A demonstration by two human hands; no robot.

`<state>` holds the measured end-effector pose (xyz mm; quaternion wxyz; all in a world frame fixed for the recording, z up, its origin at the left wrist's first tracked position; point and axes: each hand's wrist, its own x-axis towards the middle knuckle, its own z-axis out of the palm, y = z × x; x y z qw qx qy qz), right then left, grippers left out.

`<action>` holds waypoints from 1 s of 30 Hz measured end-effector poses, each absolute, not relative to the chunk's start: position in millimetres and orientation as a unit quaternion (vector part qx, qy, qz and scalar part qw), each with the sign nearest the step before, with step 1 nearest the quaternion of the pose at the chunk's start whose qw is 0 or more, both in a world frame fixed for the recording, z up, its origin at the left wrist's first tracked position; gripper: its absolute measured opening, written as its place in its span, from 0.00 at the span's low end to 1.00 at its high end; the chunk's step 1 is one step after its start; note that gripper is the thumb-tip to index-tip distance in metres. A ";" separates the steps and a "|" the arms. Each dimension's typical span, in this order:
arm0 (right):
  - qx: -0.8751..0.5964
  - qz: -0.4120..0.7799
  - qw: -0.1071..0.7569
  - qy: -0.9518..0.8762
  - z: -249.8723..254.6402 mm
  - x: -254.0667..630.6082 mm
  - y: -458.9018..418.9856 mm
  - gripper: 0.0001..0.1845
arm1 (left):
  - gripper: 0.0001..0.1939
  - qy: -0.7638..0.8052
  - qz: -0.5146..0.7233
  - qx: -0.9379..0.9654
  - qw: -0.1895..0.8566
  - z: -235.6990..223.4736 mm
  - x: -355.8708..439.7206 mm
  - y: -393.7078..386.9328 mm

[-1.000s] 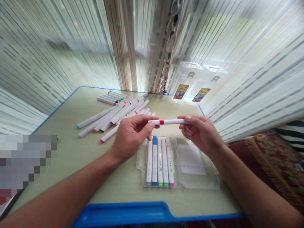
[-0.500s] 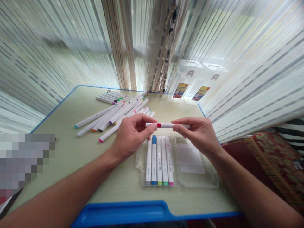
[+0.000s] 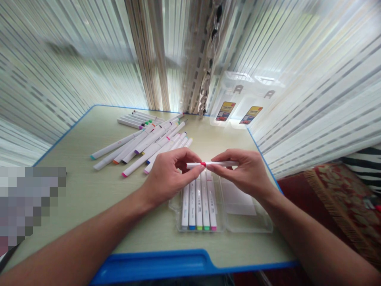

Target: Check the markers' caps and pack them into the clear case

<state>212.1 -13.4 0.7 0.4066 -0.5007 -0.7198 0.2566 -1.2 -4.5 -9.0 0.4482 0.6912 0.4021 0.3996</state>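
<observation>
A white marker pen with a red band (image 3: 220,163) lies level between my hands, above the upper end of an open clear plastic case (image 3: 224,222). My left hand (image 3: 171,171) pinches its left end, with the thumb close to the red band. Thumb and fingers of my right hand (image 3: 245,169) close on the longer right part. Below, several white markers (image 3: 199,206) stand side by side in the case's left half, their coloured ends towards me. My left hand hides part of their upper ends. A white paper (image 3: 238,196) lies in the right half.
A loose pile of white markers (image 3: 145,145) with coloured ends covers the table's left back. Two clear cases with labels (image 3: 225,111) stand at the back right. String curtains surround the table (image 3: 119,222), which has a blue edge and a blue front tray (image 3: 154,266).
My right hand has slid left along the marker, from its right end towards the red band. Both hands have come closer together and slightly lower, and both still hold the marker.
</observation>
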 end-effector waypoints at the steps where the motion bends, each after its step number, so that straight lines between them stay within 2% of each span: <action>1: -0.501 0.258 0.405 -0.720 0.7 212.1 -13.5 0.13 | 0.09 0.399 0.396 0.698 0.443 -9.1 -1.3 -4.6; 17: -0.491 0.307 0.385 -0.719 2.4 212.4 -15.3 0.11 | 0.11 0.415 0.399 0.690 0.439 -5.5 -2.4 -4.6; 30: -0.459 0.463 0.432 -0.624 1.7 215.6 -10.9 0.09 | 0.07 0.403 0.445 0.617 0.509 0.8 -1.7 0.2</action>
